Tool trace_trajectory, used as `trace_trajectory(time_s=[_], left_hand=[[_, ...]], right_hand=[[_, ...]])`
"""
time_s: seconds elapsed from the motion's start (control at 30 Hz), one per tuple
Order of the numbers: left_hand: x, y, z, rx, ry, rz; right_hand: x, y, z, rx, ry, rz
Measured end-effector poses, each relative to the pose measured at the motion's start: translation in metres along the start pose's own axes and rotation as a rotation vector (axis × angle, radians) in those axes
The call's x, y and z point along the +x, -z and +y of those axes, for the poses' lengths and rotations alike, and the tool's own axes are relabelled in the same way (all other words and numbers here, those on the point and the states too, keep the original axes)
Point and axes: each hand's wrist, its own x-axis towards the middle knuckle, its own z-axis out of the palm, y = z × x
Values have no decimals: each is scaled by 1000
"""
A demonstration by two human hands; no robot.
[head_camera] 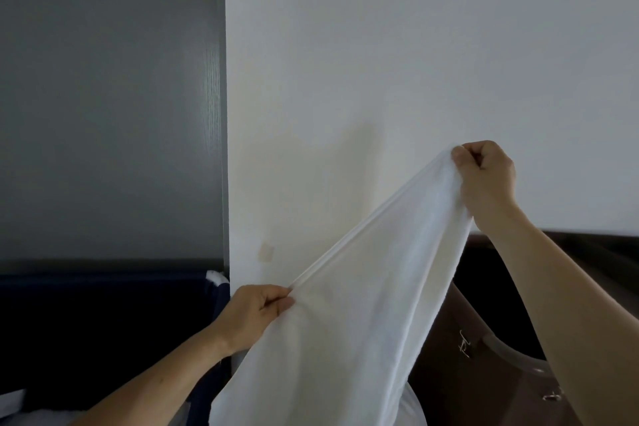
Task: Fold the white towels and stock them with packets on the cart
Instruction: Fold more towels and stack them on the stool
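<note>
A white towel [363, 315] hangs in the air in front of a white wall, its top edge stretched taut on a slant. My left hand [254, 313] pinches the lower end of that edge at centre. My right hand [484, 176] grips the higher end, up and to the right, fingers curled round the cloth. The towel's body drapes down out of the frame's bottom. No packets or cart shelf can be made out.
A white wall [380, 62] fills the middle and right, a grey panel [110, 97] the left. A dark navy fabric bin [103, 332] sits low at left with white cloth in it. A dark brown piece with metal clasps [484, 367] stands low at right.
</note>
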Motion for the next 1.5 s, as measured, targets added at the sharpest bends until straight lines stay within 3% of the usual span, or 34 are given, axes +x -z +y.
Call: trace_trajectory(time_s=[0.17, 0.27, 0.37, 0.43, 0.57, 0.67, 0.8, 0.97, 1.1, 1.2, 1.33, 1.5], left_hand=[[-3, 7, 8, 40, -63, 7], [3, 9, 14, 65, -11, -17], [11, 5, 24, -59, 59, 22], [17, 3, 36, -133, 90, 45], [39, -11, 74, -32, 29, 84], [47, -33, 102, 59, -76, 65], [47, -42, 111, -2, -116, 66], [38, -42, 94, -24, -64, -74], [23, -35, 65, 71, 16, -161], [14, -28, 50, 93, 13, -122], [5, -23, 51, 102, -50, -143], [1, -16, 61, 420, -150, -277]], right_hand=[[5, 11, 13, -55, -32, 26], [3, 14, 19, -56, -56, 56], [-5, 17, 22, -72, -36, 57], [-16, 17, 25, -80, 0, -86], [-62, -3, 27, -225, 171, -586], [-106, -29, 30, -116, 112, -788], [-132, -46, 50, 21, -68, -708], [-128, -43, 59, -157, 103, -699], [-82, -38, 47, -111, 81, -416], [-42, -31, 32, -76, 102, -190], [-14, -26, 28, -110, 93, -129], [-5, -19, 44, -136, -9, -94]])
